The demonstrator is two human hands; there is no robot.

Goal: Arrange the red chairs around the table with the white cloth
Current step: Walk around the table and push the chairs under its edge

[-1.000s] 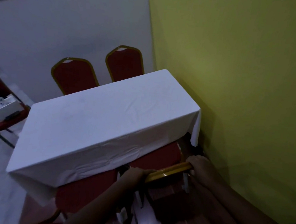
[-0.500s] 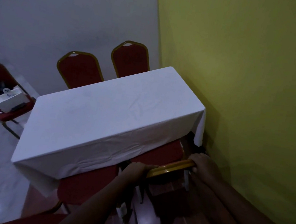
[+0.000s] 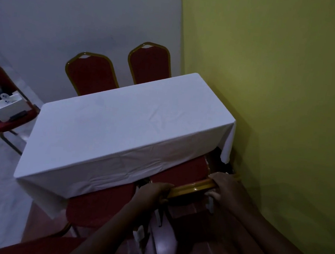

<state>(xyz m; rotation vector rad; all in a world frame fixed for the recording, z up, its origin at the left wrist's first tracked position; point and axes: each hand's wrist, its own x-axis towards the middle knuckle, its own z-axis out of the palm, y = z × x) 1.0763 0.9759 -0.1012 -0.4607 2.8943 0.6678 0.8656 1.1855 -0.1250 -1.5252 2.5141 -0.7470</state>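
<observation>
1. 2 walls take up most of the view: a yellow-green wall [image 3: 279, 97] on the right and a pale grey partition [image 3: 80, 20] behind, meeting at a corner just beyond the table.
2. 1 table with the white cloth [image 3: 129, 131] stands lengthwise beside the yellow-green wall, its cloth hanging over the near edge and drooping at the right corner.
3. 2 red chairs with gold frames stand side by side along the far edge of the table, their backs rising above the cloth: the far left chair [image 3: 91, 73] and the far right chair [image 3: 149, 65].
4. 1 near right chair [image 3: 184, 174] is on the near side, its red seat partly under the hanging cloth and its gold top rail toward the camera.
5. 1 near left chair [image 3: 100, 204] sits just beside it, its seat also partly under the cloth.
6. 1 further red chair [image 3: 8, 120] stands apart off the left end of the table, with a white box [image 3: 7, 108] on its seat.
7. The left hand [image 3: 153, 193] is closed around the left end of the near right chair's gold rail.
8. The right hand [image 3: 226, 184] is clasped over the right end of that same rail.
</observation>
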